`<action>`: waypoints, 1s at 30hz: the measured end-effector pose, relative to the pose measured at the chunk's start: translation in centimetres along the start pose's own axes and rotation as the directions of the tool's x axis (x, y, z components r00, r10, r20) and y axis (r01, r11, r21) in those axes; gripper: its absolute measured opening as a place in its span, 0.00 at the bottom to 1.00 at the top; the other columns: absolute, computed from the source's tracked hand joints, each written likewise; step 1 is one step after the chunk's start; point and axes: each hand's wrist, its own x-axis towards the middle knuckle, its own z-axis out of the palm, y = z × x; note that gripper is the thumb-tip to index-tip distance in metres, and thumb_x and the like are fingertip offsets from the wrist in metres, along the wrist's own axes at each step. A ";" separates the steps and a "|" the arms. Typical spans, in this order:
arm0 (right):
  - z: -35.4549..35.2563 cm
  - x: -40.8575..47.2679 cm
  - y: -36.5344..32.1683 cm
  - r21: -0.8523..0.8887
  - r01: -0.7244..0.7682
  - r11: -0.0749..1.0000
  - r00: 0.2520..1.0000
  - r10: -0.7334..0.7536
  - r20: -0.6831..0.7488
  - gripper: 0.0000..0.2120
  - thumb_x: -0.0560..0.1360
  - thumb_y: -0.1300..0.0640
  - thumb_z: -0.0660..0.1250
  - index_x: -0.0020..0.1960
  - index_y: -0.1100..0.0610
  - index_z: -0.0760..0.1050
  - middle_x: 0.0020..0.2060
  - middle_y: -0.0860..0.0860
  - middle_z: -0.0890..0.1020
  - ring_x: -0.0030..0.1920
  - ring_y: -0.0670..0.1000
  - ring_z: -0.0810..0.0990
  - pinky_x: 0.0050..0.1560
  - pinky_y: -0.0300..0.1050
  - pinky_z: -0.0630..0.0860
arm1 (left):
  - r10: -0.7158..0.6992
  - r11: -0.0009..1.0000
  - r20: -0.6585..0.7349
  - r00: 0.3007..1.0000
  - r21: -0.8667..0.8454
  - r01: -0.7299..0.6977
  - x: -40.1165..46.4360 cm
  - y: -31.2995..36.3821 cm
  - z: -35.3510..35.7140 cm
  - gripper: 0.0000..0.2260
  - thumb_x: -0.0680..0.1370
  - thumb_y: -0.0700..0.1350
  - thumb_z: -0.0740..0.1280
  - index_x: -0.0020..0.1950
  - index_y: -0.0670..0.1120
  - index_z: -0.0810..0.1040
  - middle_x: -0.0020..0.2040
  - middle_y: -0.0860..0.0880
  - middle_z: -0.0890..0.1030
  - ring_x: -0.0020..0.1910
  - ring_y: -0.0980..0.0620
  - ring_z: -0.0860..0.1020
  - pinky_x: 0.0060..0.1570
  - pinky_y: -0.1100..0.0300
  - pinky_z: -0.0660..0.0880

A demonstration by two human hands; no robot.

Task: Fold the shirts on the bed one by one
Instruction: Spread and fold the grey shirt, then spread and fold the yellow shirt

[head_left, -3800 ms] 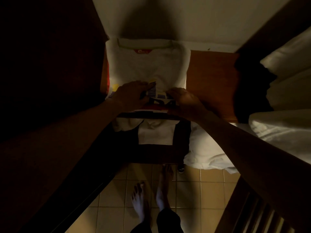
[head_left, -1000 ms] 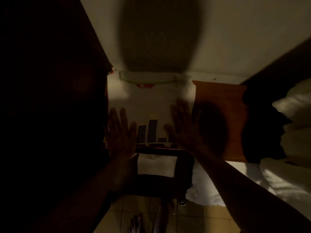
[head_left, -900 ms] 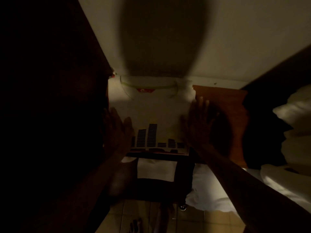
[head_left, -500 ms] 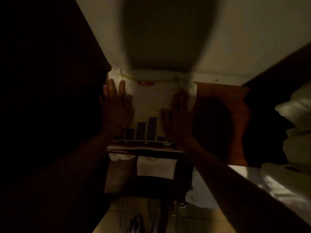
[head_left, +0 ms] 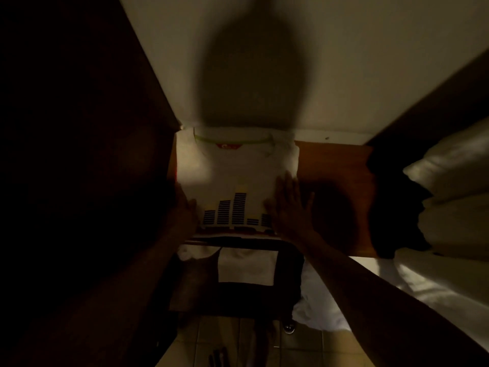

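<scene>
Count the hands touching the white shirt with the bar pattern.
2. The left hand lies at the white shirt's left edge, partly lost in shadow; the right hand lies flat on its right edge, beside the printed bars.

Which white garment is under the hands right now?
The folded white shirt with the black bar graphic and red neck label, on top; both hands rest flat on it. Another white piece lies below, untouched.
</scene>
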 end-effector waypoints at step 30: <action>-53.9 -40.3 -18.3 0.195 0.120 0.973 0.971 -0.074 -0.226 0.12 0.76 0.52 0.69 0.58 0.54 0.80 0.59 0.53 0.81 0.59 0.54 0.79 0.61 0.43 0.74 | 0.505 0.861 -0.153 0.849 0.019 -0.509 -50.4 15.7 -47.5 0.07 0.79 0.44 0.68 0.54 0.46 0.84 0.50 0.48 0.84 0.47 0.52 0.83 0.47 0.60 0.80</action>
